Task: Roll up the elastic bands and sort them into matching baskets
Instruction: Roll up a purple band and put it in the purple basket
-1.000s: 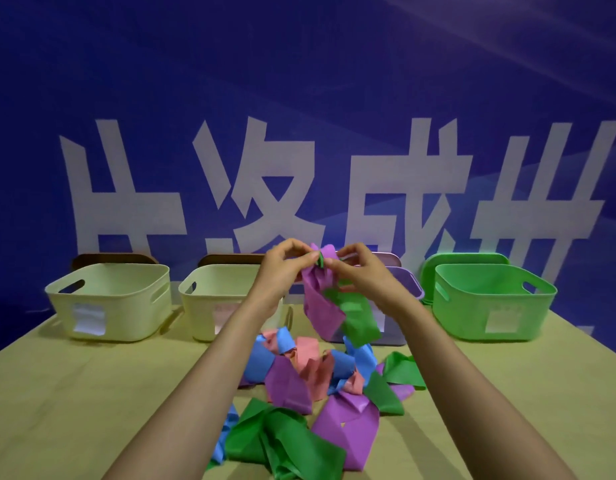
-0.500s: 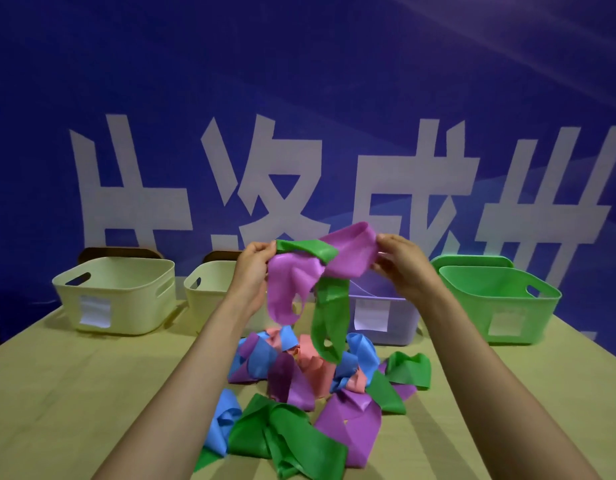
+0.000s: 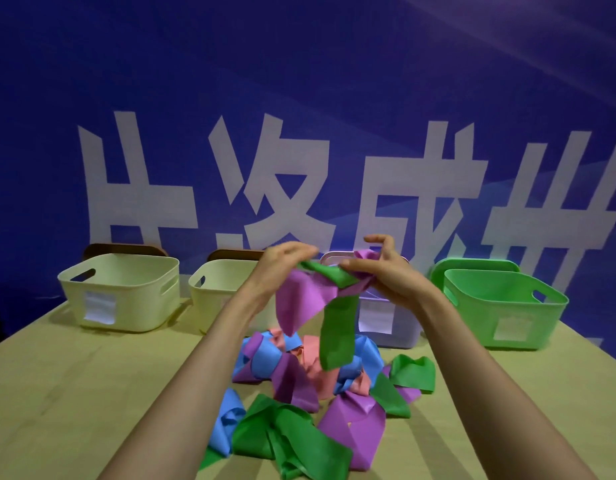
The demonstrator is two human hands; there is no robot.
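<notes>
Over the table point(image 3: 57, 393), a tangled purple band point(image 3: 299, 299) and green band point(image 3: 337, 334) hang in the air above the pile point(image 3: 296, 379), in front of the purple basket point(image 3: 407, 329). The left hand point(image 3: 282, 263) has a closed grip, pinching the purple band's top. The right hand point(image 3: 386, 277) curls its grip round the green band at the twist, thumb raised. Two cream baskets point(image 3: 143, 299) stand to the left, a green basket point(image 3: 472, 317) to the right.
</notes>
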